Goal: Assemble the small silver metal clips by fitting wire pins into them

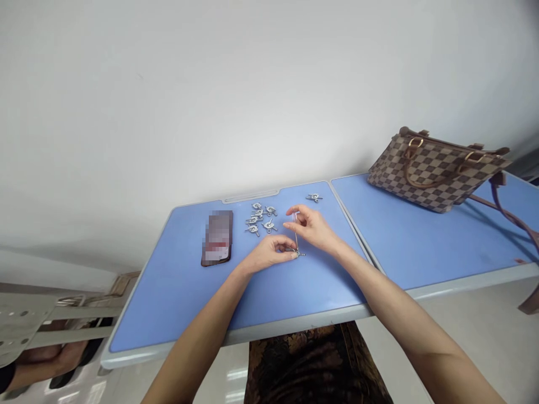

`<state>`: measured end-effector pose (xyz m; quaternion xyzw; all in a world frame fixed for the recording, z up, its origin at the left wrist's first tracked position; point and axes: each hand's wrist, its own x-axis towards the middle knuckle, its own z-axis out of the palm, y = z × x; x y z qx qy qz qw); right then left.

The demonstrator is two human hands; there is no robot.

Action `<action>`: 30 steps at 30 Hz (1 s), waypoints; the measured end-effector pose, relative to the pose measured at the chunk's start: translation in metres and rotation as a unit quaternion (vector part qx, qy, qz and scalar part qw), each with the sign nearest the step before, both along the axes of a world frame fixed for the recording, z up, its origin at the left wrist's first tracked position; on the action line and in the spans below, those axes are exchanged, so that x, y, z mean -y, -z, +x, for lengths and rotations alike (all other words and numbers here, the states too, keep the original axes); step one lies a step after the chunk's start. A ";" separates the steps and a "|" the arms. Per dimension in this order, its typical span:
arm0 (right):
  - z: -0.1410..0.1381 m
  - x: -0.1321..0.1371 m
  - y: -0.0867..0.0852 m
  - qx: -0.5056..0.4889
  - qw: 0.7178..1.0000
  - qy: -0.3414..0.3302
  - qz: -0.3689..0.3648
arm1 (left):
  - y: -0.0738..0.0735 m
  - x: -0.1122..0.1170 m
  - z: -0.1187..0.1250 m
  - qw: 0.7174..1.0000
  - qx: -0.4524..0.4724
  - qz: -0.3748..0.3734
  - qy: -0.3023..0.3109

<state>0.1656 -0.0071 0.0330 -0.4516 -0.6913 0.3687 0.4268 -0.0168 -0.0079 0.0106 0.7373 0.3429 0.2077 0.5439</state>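
My left hand (274, 251) pinches a small silver metal part (300, 254) low over the blue tabletop. Above it, my right hand (310, 225) grips the clear handle of a screwdriver (296, 238), held upright with its shaft pointing down. The tip meets the metal part beside my left fingertips; the exact contact is too small to make out. Just beyond my left hand lies a loose group of several similar metal parts (269, 225). One more metal part (314, 197) sits apart from them, near the table's far right corner.
A phone (218, 235) lies left of the metal parts. On the adjoining blue table (404, 247) at right stands a checkered handbag (438, 168), its strap hanging over the front edge. A white wall (236, 95) rises behind. Another person's arm (46, 370) shows at lower left.
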 end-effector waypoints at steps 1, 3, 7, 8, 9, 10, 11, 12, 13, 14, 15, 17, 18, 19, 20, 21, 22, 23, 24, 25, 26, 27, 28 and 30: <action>0.000 0.001 0.000 0.014 1.000 -0.006 0.014 | -0.001 0.001 0.001 1.000 -0.013 0.027 0.000; 0.000 0.002 0.000 0.056 0.997 -0.024 0.041 | -0.002 0.003 0.003 0.995 -0.042 0.088 -0.005; 0.002 0.004 0.001 0.143 0.986 -0.039 0.070 | 0.000 0.008 0.008 0.975 -0.065 0.210 -0.015; 0.002 0.004 0.001 0.158 0.984 -0.031 0.073 | 0.001 0.009 0.009 0.969 -0.067 0.236 -0.014; 0.003 0.004 0.001 0.170 0.982 -0.020 0.075 | 0.002 0.009 0.009 0.964 -0.070 0.257 -0.013; 0.003 0.004 0.000 0.180 0.981 -0.010 0.076 | 0.003 0.009 0.009 0.959 -0.073 0.274 -0.010; 0.003 0.004 0.000 0.188 0.979 -0.002 0.076 | 0.004 0.009 0.009 0.955 -0.078 0.287 -0.008; 0.003 0.005 0.000 0.195 0.978 0.004 0.075 | 0.005 0.009 0.009 0.952 -0.082 0.297 -0.005; 0.003 0.005 -0.001 0.199 0.977 0.006 0.076 | 0.005 0.009 0.009 0.949 -0.084 0.304 -0.003; 0.002 0.005 -0.001 0.202 0.976 0.006 0.076 | 0.006 0.009 0.008 0.946 -0.086 0.311 -0.001; 0.002 0.006 -0.001 0.203 0.976 0.004 0.077 | 0.007 0.009 0.008 0.944 -0.089 0.318 0.000; 0.003 0.007 -0.001 0.199 0.977 -0.003 0.077 | 0.007 0.009 0.008 0.939 -0.100 0.330 0.000; 0.004 0.008 -0.002 0.195 0.978 -0.009 0.074 | 0.008 0.010 0.008 0.937 -0.108 0.333 -0.003; 0.005 0.008 -0.002 0.190 0.979 -0.016 0.068 | 0.008 0.010 0.008 0.935 -0.116 0.334 -0.008; 0.006 0.009 -0.003 0.184 0.981 -0.027 0.059 | 0.008 0.010 0.009 0.935 -0.123 0.333 -0.013; 0.008 0.009 -0.004 0.178 0.982 -0.039 0.048 | 0.008 0.010 0.009 0.935 -0.126 0.331 -0.018; 0.009 0.010 -0.006 0.172 0.983 -0.052 0.036 | 0.008 0.010 0.009 0.936 -0.127 0.328 -0.022; 0.011 0.010 -0.008 0.167 0.983 -0.066 0.025 | 0.008 0.010 0.009 0.937 -0.127 0.324 -0.023; 0.013 0.010 -0.010 0.162 0.983 -0.078 0.016 | 0.008 0.010 0.009 0.939 -0.125 0.320 -0.024; 0.015 0.011 -0.013 0.159 0.983 -0.089 0.011 | 0.007 0.010 0.008 0.940 -0.123 0.317 -0.024; 0.017 0.011 -0.016 0.156 0.983 -0.097 0.008 | 0.007 0.010 0.008 0.941 -0.121 0.315 -0.025; 0.019 0.011 -0.018 0.154 0.983 -0.103 0.006 | 0.007 0.010 0.008 0.942 -0.120 0.313 -0.025; 0.021 0.011 -0.021 0.152 0.982 -0.108 0.004 | 0.007 0.010 0.008 0.942 -0.120 0.311 -0.024; 0.024 0.011 -0.023 0.149 0.983 -0.110 0.001 | 0.008 0.010 0.007 0.943 -0.118 0.311 -0.024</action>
